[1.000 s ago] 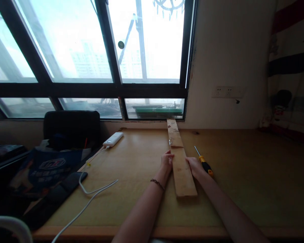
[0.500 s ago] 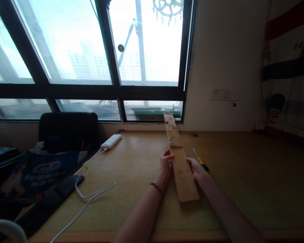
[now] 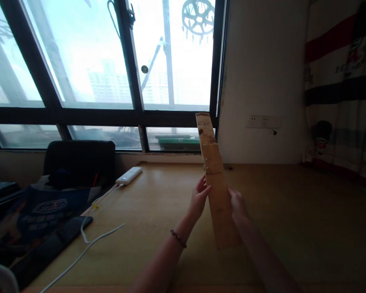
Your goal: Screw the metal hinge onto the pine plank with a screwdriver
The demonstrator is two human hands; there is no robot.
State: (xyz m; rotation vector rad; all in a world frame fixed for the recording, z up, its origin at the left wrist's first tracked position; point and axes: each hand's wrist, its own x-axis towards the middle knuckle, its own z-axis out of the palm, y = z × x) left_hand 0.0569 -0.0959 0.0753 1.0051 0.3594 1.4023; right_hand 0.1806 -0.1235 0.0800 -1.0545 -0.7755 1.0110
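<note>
A long, flat wooden board (image 3: 221, 207) slants upward and away from me over the table, its far end stained and rising against the window frame. Crosswise seams split it into sections, and small metal bits show at its left edge near the middle. My left hand (image 3: 199, 197) grips the left edge, thumb on the upper face and fingers partly behind. On the opposite edge, my right hand (image 3: 238, 203) is closed around the board, most of its fingers hidden underneath.
A white power bank (image 3: 129, 176) with a white cable (image 3: 90, 244) lies on the left of the wooden table (image 3: 158, 236). Further left are a black chair (image 3: 79, 162) and a blue bag (image 3: 49, 207). Behind the table stand the window and a wall with a socket (image 3: 259, 121).
The board's far end has been lifted higher, with both hands still on it. The yellow-and-black screwdriver seen beside my right hand is no longer visible. The view has shifted slightly.
</note>
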